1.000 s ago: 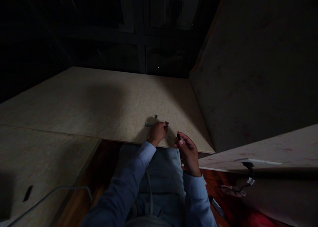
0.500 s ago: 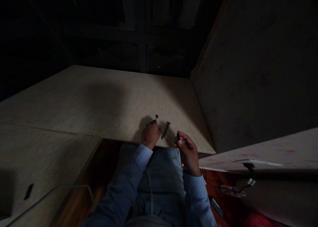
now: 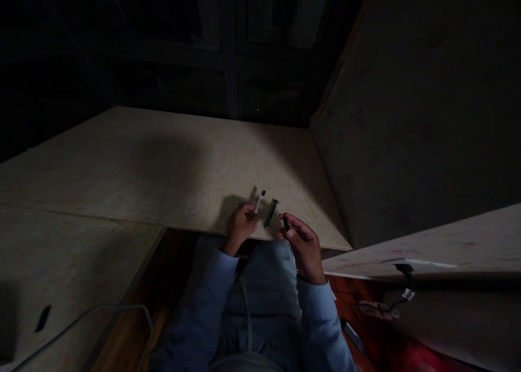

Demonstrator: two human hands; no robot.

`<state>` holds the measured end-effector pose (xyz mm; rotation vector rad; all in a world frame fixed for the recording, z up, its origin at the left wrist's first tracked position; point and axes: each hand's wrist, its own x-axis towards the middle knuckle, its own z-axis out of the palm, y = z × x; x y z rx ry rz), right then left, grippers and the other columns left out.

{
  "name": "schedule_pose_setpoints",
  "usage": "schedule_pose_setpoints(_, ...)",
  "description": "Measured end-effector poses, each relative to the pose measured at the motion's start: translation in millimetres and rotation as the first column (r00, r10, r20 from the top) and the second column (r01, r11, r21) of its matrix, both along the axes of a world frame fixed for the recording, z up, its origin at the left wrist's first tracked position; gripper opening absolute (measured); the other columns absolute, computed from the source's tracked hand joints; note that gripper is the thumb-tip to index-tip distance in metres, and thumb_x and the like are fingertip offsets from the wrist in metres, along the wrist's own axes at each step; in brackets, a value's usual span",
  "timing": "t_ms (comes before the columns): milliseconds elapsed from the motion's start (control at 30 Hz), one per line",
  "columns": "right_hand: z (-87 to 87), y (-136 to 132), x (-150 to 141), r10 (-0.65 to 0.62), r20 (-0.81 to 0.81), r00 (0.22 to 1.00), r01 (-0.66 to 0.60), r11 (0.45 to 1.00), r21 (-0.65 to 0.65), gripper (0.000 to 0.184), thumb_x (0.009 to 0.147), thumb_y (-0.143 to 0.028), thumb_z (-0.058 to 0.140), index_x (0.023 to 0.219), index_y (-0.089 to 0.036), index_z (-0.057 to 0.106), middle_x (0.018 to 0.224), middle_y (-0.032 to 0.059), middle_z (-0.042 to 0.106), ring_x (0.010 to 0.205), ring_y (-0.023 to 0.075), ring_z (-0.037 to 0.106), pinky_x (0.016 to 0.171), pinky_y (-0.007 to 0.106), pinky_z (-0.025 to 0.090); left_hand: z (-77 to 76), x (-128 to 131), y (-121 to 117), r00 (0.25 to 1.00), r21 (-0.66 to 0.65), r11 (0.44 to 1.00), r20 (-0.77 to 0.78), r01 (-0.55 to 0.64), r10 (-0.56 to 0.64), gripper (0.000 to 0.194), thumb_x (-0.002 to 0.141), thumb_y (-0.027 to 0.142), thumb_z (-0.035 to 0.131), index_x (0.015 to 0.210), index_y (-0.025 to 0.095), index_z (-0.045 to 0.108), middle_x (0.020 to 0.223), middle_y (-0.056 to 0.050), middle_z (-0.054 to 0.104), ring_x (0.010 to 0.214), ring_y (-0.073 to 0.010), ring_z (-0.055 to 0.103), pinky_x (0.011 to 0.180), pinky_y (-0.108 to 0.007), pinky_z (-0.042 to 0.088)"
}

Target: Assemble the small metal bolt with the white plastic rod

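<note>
My left hand [image 3: 243,223] is closed around a slim white stick [image 3: 259,203] with a dark tip, which points up and away from me over the table. My right hand [image 3: 303,244] pinches a short dark cylinder [image 3: 287,222] between thumb and fingers. Between the two hands, a slim dark object [image 3: 271,215] with a shiny, wider far end lies on the table, touched by neither hand; its kind is hard to make out in the dim light. Something small and flat, partly hidden, shows just beyond my left hand.
The light tabletop [image 3: 183,166] ends close to my lap. A patterned wall panel [image 3: 407,144] rises at its right. At lower left, a grey cable [image 3: 118,306] and a small black object [image 3: 43,318] lie on a second surface. Dark window panes stand behind.
My left hand has lifted and turned, and the white stick now shows in it. My right hand has shifted slightly left with the dark cylinder.
</note>
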<state>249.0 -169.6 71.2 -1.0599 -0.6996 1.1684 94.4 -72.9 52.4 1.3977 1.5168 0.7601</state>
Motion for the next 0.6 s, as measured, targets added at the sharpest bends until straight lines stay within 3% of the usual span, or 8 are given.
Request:
schedule_pose_setpoints(67,5.3,3.1,-2.3,0.015,-0.009,1.0,-0.014,1.0,0.025,0.043,0.067,-0.037,0.084,0.108,-0.025,0.076,0.107,0.0057,0.076,0.072,0.0164,0.064,0.076,0.038,0.057,7.6,-8.1,-10.6,0.974,0.023,1.0,0.226,0.004,-0.009,0.032,0.083,0.024,0.058,0.113,0.015,0.064,0.076,0.002,0.065,0.048,-0.0087,0.06,0.045,-0.019,0.048)
schedule_pose_setpoints(133,9.9,7.0,-4.5,0.019,-0.024,1.0,-0.017,0.998,0.06,0.043,0.066,-0.037,0.085,0.106,-0.025,0.077,0.108,0.0064,0.076,0.075,0.0173,0.065,0.075,0.037,0.057,19.0,-16.8,-25.1,0.94,0.119,0.993,0.339,0.004,-0.044,0.036,0.082,0.031,0.06,0.115,0.016,0.064,0.08,0.002,0.062,0.047,-0.0068,0.057,0.038,-0.017,0.043)
schedule_pose_setpoints(200,13.3,11.0,-6.7,0.019,-0.04,0.999,-0.015,0.996,0.091,0.043,0.065,-0.037,0.086,0.105,-0.025,0.078,0.106,0.0068,0.077,0.077,0.0178,0.065,0.075,0.037,0.056,31.0,-24.4,-42.3,0.935,0.196,0.98,0.353,-0.042,-0.031,0.037,0.083,0.034,0.06,0.117,0.018,0.065,0.082,0.002,0.061,0.044,-0.005,0.053,0.035,-0.016,0.038)
schedule_pose_setpoints(267,16.0,14.8,-8.9,0.025,-0.051,0.998,-0.019,0.993,0.114,0.042,0.065,-0.037,0.086,0.105,-0.026,0.078,0.105,0.0063,0.077,0.075,0.0167,0.064,0.074,0.036,0.056,40.5,-29.5,-59.8,0.956,0.315,0.947,0.293,-0.067,-0.029,0.033,0.087,0.031,0.059,0.117,0.02,0.066,0.082,0.002,0.062,0.048,-0.0053,0.055,0.042,-0.016,0.044)
schedule_pose_setpoints(433,22.4,22.3,-16.1,0.048,-0.04,0.998,-0.042,0.989,0.141,0.045,0.064,-0.043,0.086,0.105,-0.027,0.078,0.102,0.0053,0.077,0.069,0.016,0.063,0.075,0.037,0.054,47.4,-31.0,-88.0,0.997,0.674,0.738,0.058,-0.005,-0.047,0.023,0.089,0.018,0.061,0.108,0.021,0.071,0.088,-0.004,0.069,0.074,-0.0126,0.067,0.068,-0.022,0.056)
schedule_pose_setpoints(600,25.3,24.0,-19.6,0.037,0.024,0.999,-0.04,0.987,0.152,0.05,0.064,-0.049,0.086,0.108,-0.025,0.078,0.093,0.0057,0.077,0.068,0.0173,0.063,0.077,0.04,0.054,44.4,-30.0,-90.7,0.998,0.819,0.571,-0.062,0.06,-0.016,0.022,0.089,0.012,0.061,0.106,0.022,0.072,0.091,-0.005,0.068,0.081,-0.0138,0.069,0.071,-0.022,0.058)
